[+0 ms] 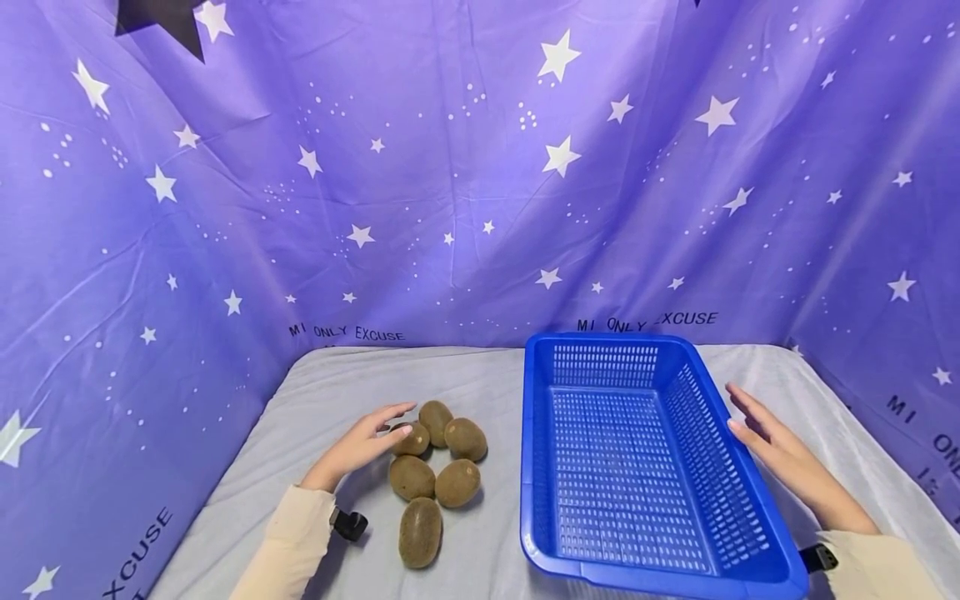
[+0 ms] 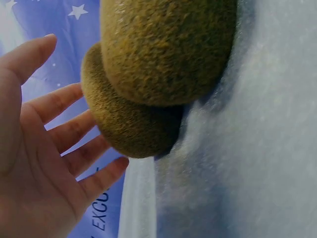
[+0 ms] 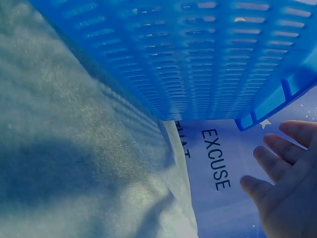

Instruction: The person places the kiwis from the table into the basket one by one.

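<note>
A: What could go wrong from here, taken from the largest thing down?

B: On the bench under a pale grey cloth [image 1: 495,367], the large blue rectangular basket of perforated plastic [image 1: 533,467] could be pushed askew if its right rim were bumped by the right hand [image 1: 787,458], which is held beside it with fingers extended and nothing gripped. By the left hand [image 1: 360,446], spread-fingered and likewise holding nothing, the six brown, fuzzy, oval kiwifruit [image 1: 457,483] clustered left of the basket could be set rolling if nudged, since no barrier is seen around them.

A: And what is hidden or unclear?

B: Part of the basket's near end is cut off by the head view's lower edge. One kiwifruit is partly covered by the left fingertips; whether it is touched cannot be told. In the left wrist view, the upper kiwifruit is cropped.
</note>
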{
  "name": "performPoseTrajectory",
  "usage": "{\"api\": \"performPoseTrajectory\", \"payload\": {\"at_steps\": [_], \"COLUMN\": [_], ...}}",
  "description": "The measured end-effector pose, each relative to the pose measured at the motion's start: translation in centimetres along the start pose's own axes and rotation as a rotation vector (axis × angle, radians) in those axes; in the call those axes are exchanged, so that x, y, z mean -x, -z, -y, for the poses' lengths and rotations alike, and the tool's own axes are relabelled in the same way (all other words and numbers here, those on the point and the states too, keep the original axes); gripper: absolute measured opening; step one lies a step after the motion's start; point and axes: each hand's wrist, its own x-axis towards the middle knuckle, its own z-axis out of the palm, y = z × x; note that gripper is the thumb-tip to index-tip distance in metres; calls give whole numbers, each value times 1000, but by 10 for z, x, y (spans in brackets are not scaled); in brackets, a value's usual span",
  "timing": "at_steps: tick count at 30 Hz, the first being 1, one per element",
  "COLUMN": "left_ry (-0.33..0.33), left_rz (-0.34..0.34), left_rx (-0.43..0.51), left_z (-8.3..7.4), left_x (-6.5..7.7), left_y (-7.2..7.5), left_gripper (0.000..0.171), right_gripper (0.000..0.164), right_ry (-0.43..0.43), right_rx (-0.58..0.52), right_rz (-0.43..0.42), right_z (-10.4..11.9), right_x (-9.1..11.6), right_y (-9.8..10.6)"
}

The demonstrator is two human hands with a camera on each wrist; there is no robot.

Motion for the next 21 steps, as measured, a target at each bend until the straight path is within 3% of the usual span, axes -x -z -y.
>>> {"api": "performPoseTrajectory", "payload": {"at_steps": [4,10,21], "left_ry": [35,88,44], "left_rz": [18,35,61], "left_rx": [53,80,141], "left_z": [-9,2,16], "left_x": [0,2,3], "left_y": [-3,-7,-7], "left_gripper": [44,44,46], "right_gripper": [60,62,62], "right_ry": [-38,-78,-137], "right_rx": [-32,-38,-147], "right_rz": [44,68,75], "right_z": [0,1,4], "right_x": [0,-1,-1], "right_y": [-3,-6,-10]}}
